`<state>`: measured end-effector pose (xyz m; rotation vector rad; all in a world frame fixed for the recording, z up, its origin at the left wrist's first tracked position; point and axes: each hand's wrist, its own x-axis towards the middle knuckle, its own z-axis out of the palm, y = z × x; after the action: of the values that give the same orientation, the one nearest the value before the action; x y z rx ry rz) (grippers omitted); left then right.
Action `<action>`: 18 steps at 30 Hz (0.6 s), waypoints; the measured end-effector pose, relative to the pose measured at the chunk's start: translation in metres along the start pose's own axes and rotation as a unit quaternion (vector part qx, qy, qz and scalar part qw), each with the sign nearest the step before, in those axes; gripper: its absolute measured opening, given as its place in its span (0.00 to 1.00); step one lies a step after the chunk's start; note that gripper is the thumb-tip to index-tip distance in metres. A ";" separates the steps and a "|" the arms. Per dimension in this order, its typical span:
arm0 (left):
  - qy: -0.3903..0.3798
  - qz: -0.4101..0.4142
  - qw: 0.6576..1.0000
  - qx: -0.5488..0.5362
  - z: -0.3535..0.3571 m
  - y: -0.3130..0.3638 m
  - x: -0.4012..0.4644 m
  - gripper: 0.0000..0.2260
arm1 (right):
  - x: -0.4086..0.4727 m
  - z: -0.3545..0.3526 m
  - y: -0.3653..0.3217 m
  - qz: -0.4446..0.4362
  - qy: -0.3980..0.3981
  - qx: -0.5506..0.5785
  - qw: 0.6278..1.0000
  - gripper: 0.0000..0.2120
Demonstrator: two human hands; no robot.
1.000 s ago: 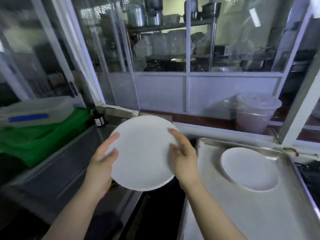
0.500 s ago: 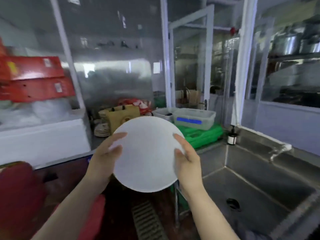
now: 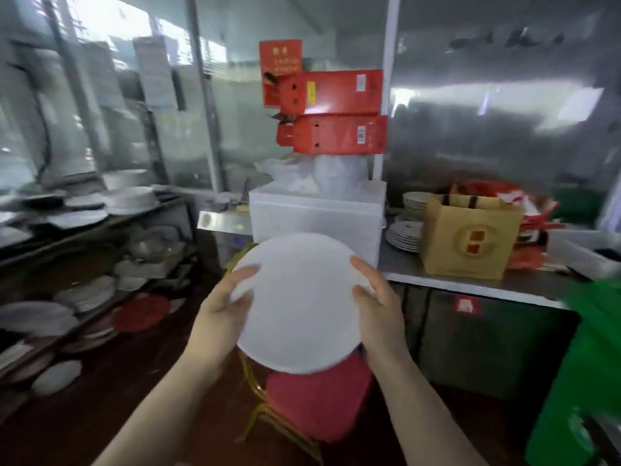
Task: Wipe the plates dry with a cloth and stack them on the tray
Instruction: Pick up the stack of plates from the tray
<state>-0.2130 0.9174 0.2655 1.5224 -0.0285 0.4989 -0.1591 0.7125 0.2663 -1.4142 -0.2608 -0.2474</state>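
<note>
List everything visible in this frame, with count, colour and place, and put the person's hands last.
plate: one, white, centre, held between both hands
chair: one, red seat, gold frame, below the plate
red boxes: three, stacked on the white box
white box: one, centre, on the counter
paper bag: one, brown, right on the counter
plate stacks: two, white, left of the bag
dish shelves: blurred, left, count unclear
left hand: grips the plate's left edge
right hand: grips the right edge
</note>
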 end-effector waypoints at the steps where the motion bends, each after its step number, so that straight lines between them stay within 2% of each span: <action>1: 0.032 -0.004 0.999 0.012 -0.022 -0.004 0.003 0.14 | 0.011 0.026 0.009 0.001 -0.030 0.006 1.000 0.22; 6: 0.195 -0.025 0.980 0.041 -0.150 -0.014 -0.009 0.18 | 0.021 0.177 0.056 0.057 -0.198 0.039 0.978 0.22; 11: 0.353 -0.027 0.933 0.058 -0.290 -0.004 -0.032 0.20 | -0.014 0.342 0.081 0.104 -0.342 0.053 0.932 0.22; 18: 0.432 -0.019 0.894 0.115 -0.468 0.025 -0.060 0.22 | -0.072 0.545 0.093 0.121 -0.438 0.087 0.887 0.23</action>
<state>-0.4096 1.3467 0.2381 1.4036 0.7761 1.1411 -0.2148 1.2663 0.2305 -1.2838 -0.8170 0.6363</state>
